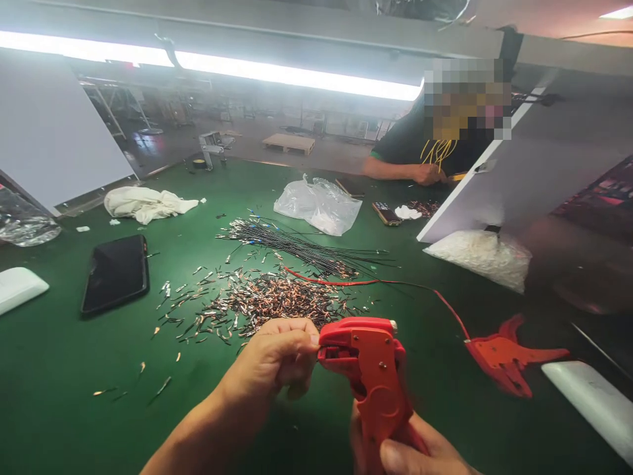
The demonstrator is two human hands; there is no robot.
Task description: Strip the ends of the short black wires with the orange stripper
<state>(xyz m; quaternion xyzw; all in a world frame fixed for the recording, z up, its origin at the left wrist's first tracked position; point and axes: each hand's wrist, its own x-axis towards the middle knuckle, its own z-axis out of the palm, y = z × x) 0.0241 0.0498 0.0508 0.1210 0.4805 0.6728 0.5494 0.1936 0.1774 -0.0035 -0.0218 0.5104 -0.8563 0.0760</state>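
My right hand (413, 455) is wrapped around the handle of a red and orange wire stripper (378, 379), which stands upright with its jaws facing left. Thumb and fingertips of my left hand (277, 349) are pinched together right at those jaws; whatever they hold is too small or hidden to make out. Just beyond my hands lies a heap of short wire offcuts (277, 300), black with coppery and silvery ends. Behind it is a bundle of long black wires (297, 247) with metal and blue ends.
A second red wire stripper (502, 356) lies at right, a red cord (341, 283) reaching it. A black phone (117, 274), white cloth (146, 203), clear plastic bag (319, 204) and filled bag (482, 257) rest on the green table. Across it, a co-worker's hand (429, 173) is near yellow wires.
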